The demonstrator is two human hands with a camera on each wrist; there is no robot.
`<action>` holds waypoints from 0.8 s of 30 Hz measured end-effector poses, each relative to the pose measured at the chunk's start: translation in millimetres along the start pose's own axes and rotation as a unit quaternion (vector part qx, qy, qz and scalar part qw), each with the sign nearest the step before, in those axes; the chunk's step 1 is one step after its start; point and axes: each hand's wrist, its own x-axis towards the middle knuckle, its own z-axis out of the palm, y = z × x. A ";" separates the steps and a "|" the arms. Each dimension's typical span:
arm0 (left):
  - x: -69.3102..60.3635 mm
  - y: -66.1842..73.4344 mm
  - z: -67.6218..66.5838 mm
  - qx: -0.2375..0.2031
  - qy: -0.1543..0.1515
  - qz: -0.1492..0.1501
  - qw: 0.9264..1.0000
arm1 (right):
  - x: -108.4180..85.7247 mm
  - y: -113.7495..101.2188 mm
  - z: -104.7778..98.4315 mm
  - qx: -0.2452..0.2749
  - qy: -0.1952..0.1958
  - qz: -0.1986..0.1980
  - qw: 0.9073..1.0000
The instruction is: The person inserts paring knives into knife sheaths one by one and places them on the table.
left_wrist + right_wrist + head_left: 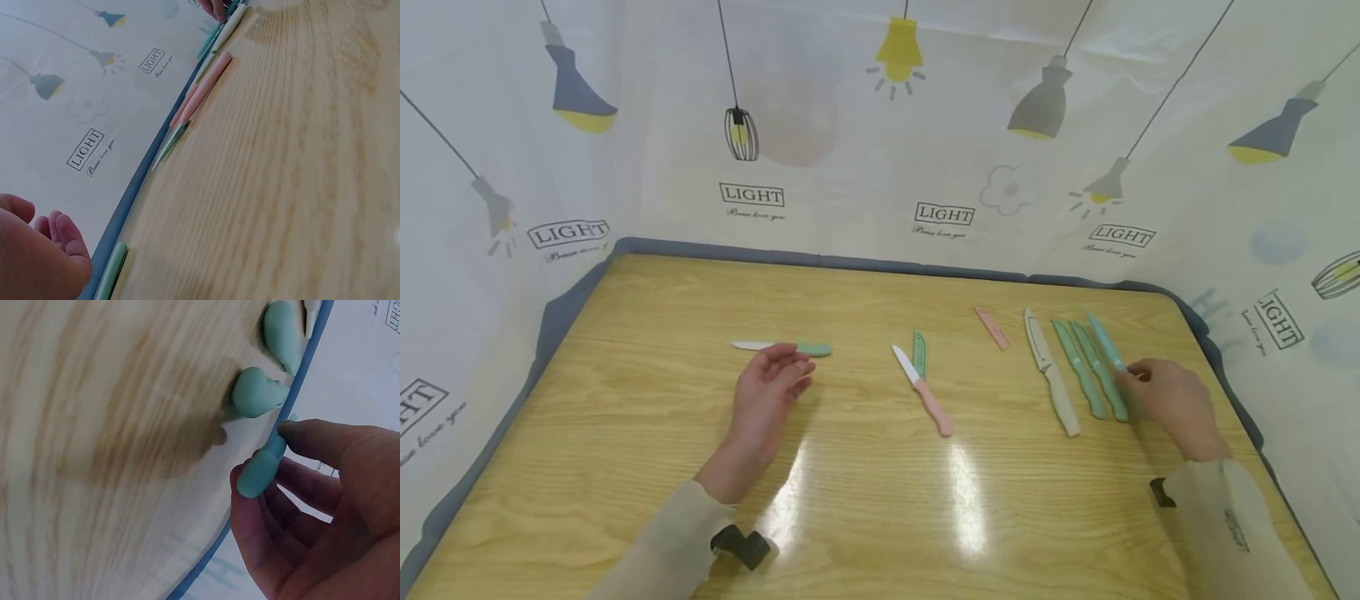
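Table (pixel 880 508): right edge runs just beyond your right hand (pixel 1176 407); bare surface stretches between your two forearms. Light blue knife (pixel 1105 342): slim, slanting near the far right corner, beside two green knives (pixel 1078 367). Your right thumb and fingers pinch its handle. Your left hand (pixel 766 404), fingers relaxed and loosely curved, is near the green-handled knife (pixel 815 350), white blade toward the left edge.

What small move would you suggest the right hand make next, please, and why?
I would probably have the right hand settle the blue knife beside the two green knives and let go, since it pinches the handle close to them, and all three point roughly the same way.
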 end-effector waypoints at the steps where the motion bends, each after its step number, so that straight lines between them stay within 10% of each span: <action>1: -0.1 0.5 -0.3 0.000 -0.001 -0.001 1.000 | 0.8 0.6 0.3 -0.003 -0.003 0.004 1.000; 24: 1.5 8.3 -6.7 0.002 -0.006 -0.005 1.000 | 6.8 10.4 6.1 -0.009 -0.036 0.034 0.999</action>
